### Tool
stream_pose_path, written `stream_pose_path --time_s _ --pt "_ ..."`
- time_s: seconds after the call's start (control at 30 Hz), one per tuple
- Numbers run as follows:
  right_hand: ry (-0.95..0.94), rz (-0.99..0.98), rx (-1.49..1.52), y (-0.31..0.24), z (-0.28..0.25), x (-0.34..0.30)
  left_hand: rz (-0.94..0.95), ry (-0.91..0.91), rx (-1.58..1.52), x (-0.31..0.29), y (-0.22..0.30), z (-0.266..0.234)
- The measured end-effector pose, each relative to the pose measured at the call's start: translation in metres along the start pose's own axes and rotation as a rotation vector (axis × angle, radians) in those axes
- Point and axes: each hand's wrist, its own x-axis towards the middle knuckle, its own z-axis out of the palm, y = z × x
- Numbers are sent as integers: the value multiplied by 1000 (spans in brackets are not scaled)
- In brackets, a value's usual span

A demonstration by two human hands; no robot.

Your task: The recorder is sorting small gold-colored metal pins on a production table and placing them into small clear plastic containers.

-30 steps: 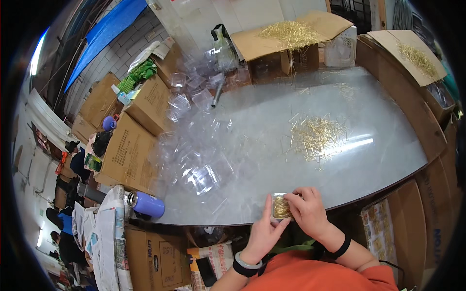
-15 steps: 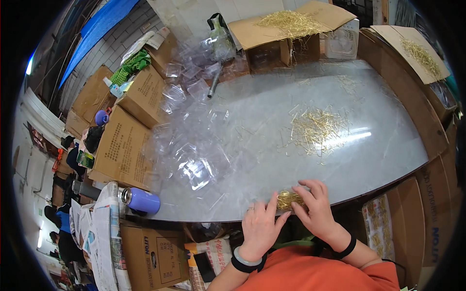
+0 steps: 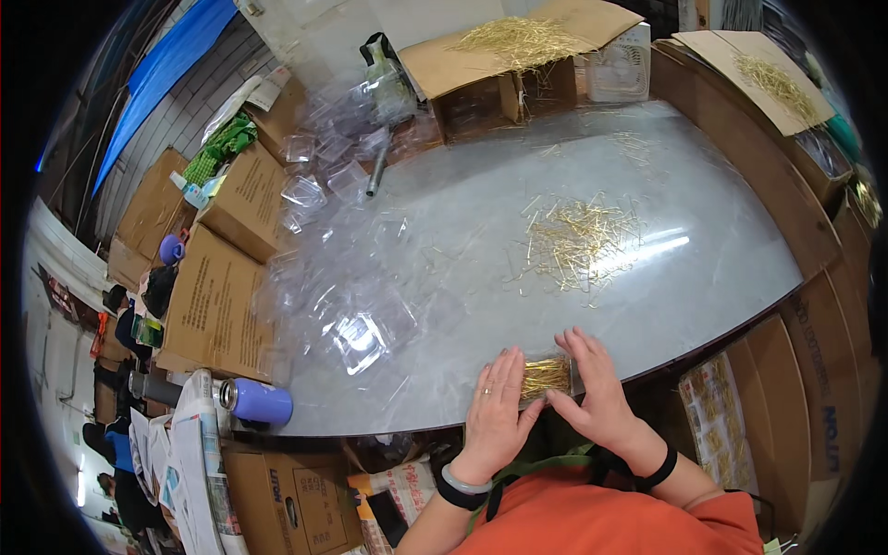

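Head view: left hand [image 3: 497,413] and right hand [image 3: 599,396], both uncurled, flank a clear rectangular plastic box [image 3: 571,377] of thin golden wires [image 3: 545,376]; uneven pressing could spill them.

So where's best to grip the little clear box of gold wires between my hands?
Probably the left and right walls of the clear box, coming in from both sides: its visible right edge looks straight, while loose gold wires fill the middle.

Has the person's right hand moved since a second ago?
Yes, to the right: judged against the loose pile of thin gold pieces on the grey tabletop, the right hand now sits further right.
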Motion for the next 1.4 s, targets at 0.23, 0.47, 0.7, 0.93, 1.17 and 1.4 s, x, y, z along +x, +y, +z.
stream_pose_path --time_s 0.23,0.47,0.7,0.93,1.17,1.4 --pt "-9 -80 -203 -6 -5 6 -8 75 -9 -3 -6 6" --pt "93 -37 -115 -5 2 -1 3 6 29 1 -1 1" --pt "28 43 9 21 -8 24 22 -39 -103 14 -7 -4" --pt "-431 -4 57 33 -36 76 83 -40 -59 17 -12 2" --pt "-274 -120 -103 14 -44 71 79 -35 15 15 -11 5" --pt "-79 0 28 12 -33 20 71 -45 17 13 -11 7"
